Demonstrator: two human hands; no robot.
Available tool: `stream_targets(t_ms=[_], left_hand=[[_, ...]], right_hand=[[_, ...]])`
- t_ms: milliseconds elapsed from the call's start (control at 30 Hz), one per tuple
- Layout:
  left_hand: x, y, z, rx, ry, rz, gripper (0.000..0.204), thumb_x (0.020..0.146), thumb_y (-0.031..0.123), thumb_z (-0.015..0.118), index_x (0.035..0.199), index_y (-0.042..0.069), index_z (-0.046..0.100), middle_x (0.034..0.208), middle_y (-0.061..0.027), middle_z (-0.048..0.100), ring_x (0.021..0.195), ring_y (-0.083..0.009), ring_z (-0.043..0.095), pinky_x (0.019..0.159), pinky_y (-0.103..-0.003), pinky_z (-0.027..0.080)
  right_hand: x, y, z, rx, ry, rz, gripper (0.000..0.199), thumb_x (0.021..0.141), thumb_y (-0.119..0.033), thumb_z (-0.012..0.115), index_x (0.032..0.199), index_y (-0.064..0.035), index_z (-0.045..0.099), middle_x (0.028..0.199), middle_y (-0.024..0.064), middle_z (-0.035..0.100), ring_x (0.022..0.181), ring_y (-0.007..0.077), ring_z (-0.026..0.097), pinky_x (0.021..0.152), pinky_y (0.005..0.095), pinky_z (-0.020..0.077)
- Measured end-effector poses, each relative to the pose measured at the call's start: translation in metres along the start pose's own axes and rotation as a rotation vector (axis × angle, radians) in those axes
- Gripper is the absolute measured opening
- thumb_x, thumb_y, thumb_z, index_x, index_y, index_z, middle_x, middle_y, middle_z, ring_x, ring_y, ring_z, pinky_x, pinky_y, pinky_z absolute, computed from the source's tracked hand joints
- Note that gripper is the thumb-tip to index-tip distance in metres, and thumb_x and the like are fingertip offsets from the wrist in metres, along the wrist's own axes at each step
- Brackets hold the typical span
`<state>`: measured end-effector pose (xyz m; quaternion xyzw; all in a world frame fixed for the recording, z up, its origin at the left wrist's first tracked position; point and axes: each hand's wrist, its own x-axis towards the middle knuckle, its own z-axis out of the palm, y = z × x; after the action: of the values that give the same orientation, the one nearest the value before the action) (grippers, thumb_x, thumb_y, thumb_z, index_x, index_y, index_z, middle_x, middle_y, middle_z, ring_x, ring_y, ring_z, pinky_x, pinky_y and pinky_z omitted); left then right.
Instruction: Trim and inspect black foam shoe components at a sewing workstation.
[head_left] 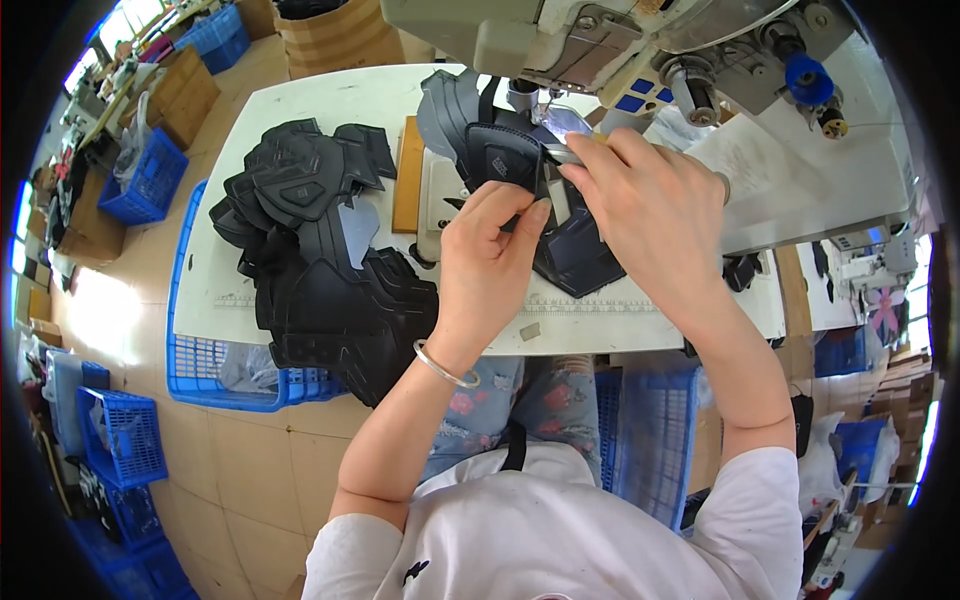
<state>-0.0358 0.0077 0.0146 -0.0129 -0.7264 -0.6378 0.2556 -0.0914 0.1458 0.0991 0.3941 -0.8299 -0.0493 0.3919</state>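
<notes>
A black padded shoe-upper piece (pixel 497 150) lies under the needle area of a grey sewing machine (pixel 640 40). My left hand (pixel 490 265), with a silver bangle at the wrist, pinches the piece's lower edge. My right hand (pixel 650 205) grips small metal scissors (pixel 560 155) against the same piece, just to its right. A dark navy part (pixel 575 258) of the work hangs below both hands over the white table (pixel 330 100).
A heap of black cut shoe parts (pixel 320 260) covers the table's left side and spills over a blue plastic crate (pixel 225 380). A wooden block (pixel 407 175) stands by the machine. More blue crates (pixel 120 440) and cardboard boxes (pixel 335 35) stand around on the floor.
</notes>
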Motion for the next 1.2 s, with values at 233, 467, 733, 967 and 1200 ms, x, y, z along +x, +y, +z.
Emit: stream_targets(t_ms=[233, 467, 733, 967, 1200], left_hand=[[0.001, -0.003, 0.001, 0.023, 0.021, 0.057, 0.012, 0.093, 0.006, 0.063, 0.091, -0.006, 0.061, 0.086, -0.0053, 0.058, 0.069, -0.0112, 0.056, 0.062, -0.025, 0.054], [-0.01, -0.014, -0.02, -0.515, -0.001, -0.21, 0.019, 0.098, 0.013, 0.058, 0.092, -0.004, 0.064, 0.082, -0.0009, 0.061, 0.075, -0.0073, 0.061, 0.07, -0.031, 0.062], [-0.01, -0.007, -0.019, -0.427, 0.023, -0.18, 0.021, 0.098, 0.016, 0.06, 0.094, -0.004, 0.064, 0.081, 0.0, 0.057, 0.073, -0.0054, 0.057, 0.069, -0.029, 0.062], [-0.008, -0.005, -0.02, -0.331, 0.028, -0.12, 0.019, 0.097, 0.013, 0.06, 0.095, -0.005, 0.064, 0.085, -0.0006, 0.057, 0.075, -0.0054, 0.057, 0.068, -0.028, 0.062], [-0.02, -0.01, -0.052, -0.52, 0.031, -0.236, 0.017, 0.098, 0.01, 0.057, 0.096, -0.006, 0.064, 0.082, -0.0028, 0.06, 0.075, -0.0093, 0.062, 0.073, -0.035, 0.063]], right_hand=[[0.004, 0.0, 0.005, 0.069, -0.006, 0.021, 0.018, 0.078, -0.027, 0.073, 0.077, -0.0116, 0.063, 0.067, -0.0016, 0.058, 0.056, 0.0176, 0.063, 0.049, 0.0299, 0.0462], [0.0, 0.007, 0.006, 0.273, 0.038, 0.131, 0.018, 0.082, -0.03, 0.07, 0.082, -0.0121, 0.066, 0.069, -0.0017, 0.06, 0.058, 0.0202, 0.064, 0.049, 0.0325, 0.0468], [0.006, 0.001, 0.012, 0.13, -0.018, 0.088, 0.02, 0.084, -0.03, 0.069, 0.09, -0.0112, 0.067, 0.073, -0.0004, 0.062, 0.058, 0.0217, 0.064, 0.047, 0.034, 0.0478], [0.009, -0.004, 0.015, 0.124, -0.022, 0.07, 0.021, 0.082, -0.03, 0.07, 0.087, -0.0102, 0.067, 0.072, -0.0005, 0.061, 0.057, 0.0207, 0.064, 0.047, 0.0336, 0.0474], [0.003, 0.005, 0.015, 0.142, -0.01, 0.07, 0.02, 0.081, -0.03, 0.071, 0.095, -0.0149, 0.071, 0.073, -0.0015, 0.063, 0.058, 0.0213, 0.062, 0.052, 0.0311, 0.0469]])
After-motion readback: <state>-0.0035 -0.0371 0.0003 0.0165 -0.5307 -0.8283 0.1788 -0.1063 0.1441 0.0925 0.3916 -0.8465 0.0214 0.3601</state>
